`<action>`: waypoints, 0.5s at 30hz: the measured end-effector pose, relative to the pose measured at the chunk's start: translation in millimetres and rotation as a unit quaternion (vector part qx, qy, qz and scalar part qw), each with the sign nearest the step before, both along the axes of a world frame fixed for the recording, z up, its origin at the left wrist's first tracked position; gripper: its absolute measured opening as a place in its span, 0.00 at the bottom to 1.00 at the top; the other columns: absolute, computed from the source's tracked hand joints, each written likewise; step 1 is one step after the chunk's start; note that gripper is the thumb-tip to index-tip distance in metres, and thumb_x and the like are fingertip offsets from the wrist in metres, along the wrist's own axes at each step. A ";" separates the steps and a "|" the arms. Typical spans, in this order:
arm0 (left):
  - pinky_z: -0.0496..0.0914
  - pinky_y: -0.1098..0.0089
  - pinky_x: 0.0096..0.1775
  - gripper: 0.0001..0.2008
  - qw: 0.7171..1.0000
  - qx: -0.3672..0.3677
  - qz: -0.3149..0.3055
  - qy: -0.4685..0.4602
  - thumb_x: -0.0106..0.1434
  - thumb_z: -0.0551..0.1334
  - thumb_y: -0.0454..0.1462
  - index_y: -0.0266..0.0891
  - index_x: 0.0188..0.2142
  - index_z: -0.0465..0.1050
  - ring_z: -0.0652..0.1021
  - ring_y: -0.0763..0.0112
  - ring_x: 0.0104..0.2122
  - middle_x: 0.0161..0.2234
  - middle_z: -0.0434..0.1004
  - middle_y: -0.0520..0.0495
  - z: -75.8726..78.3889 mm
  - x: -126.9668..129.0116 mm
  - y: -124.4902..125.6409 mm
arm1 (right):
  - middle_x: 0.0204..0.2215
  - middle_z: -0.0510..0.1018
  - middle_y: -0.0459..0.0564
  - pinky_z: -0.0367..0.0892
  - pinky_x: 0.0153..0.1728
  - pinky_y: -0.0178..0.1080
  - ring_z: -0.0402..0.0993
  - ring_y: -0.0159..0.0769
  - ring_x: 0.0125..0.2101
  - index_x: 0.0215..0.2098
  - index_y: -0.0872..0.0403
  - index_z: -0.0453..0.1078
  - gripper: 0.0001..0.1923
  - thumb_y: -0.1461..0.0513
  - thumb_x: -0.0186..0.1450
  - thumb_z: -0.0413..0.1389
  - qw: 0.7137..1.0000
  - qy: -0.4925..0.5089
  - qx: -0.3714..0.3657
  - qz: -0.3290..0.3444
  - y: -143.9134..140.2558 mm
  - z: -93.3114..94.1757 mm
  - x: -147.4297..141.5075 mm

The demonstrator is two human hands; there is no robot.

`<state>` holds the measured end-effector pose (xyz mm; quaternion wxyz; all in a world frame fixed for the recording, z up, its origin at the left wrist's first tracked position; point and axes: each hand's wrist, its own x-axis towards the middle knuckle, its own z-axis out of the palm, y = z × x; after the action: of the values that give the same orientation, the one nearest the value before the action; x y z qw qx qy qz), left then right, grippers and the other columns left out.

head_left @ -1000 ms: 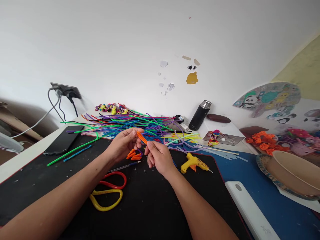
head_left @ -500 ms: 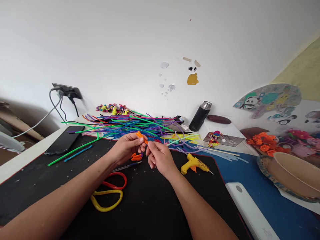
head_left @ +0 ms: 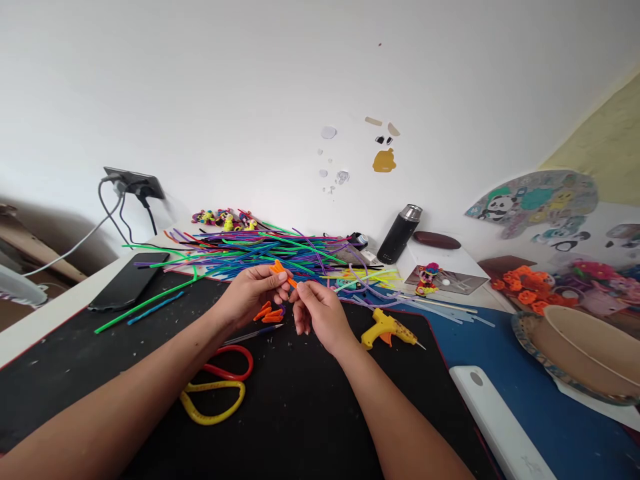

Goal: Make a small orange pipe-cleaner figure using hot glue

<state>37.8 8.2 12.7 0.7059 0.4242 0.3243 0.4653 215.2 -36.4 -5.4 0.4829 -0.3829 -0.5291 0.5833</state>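
Observation:
Between my two hands is a short bent piece of orange pipe cleaner (head_left: pixel 277 268). My left hand (head_left: pixel 253 293) pinches it between thumb and forefinger, with a folded end sticking up past the fingertips. My right hand (head_left: pixel 323 313) pinches its lower right end, the other fingers curled. Several folded orange pipe cleaner pieces (head_left: pixel 270 312) lie on the black mat (head_left: pixel 300 413) just below my left hand. Beside them rests a pen (head_left: pixel 260 332). Scissors with one red and one yellow handle (head_left: pixel 215 403) lie partly hidden under my left forearm.
A heap of coloured pipe cleaners (head_left: pixel 250 250) spreads behind my hands. On the right are a yellow glue gun (head_left: pixel 390 328), a black thermos (head_left: pixel 400 233), a small figure (head_left: pixel 428 279) and a white long device (head_left: pixel 500 420). A phone (head_left: pixel 129 281) lies at left.
Both hands keep their pinch on the orange pipe cleaner. Its upper end looks slightly more spread, and the fingers have shifted only a little.

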 end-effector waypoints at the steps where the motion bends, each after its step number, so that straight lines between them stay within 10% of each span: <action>1: 0.75 0.77 0.25 0.21 1.000 -0.001 -0.001 -0.002 0.45 0.85 0.45 0.32 0.28 0.85 0.78 0.75 0.20 0.24 0.83 0.44 -0.1 0.0 0.1 | 0.16 0.71 0.39 0.57 0.14 0.30 0.67 0.28 0.13 0.33 0.52 0.70 0.28 0.37 0.68 0.58 1.000 -0.006 0.002 -0.006 0.1 0.6 0.2; 15: 0.76 0.77 0.26 0.19 1.000 0.016 -0.022 -0.008 0.47 0.85 0.43 0.33 0.30 0.84 0.80 0.73 0.22 0.24 0.83 0.46 -0.6 -4.7 1.1 | 0.15 0.70 0.40 0.57 0.15 0.31 0.67 0.29 0.13 0.31 0.53 0.71 0.27 0.38 0.67 0.58 1.000 -0.003 -0.018 -0.019 0.2 2.3 2.5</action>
<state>33.1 9.4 12.0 0.7117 0.4384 0.3022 0.4582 217.6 -36.2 -3.1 0.4854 -0.4031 -0.5124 0.5825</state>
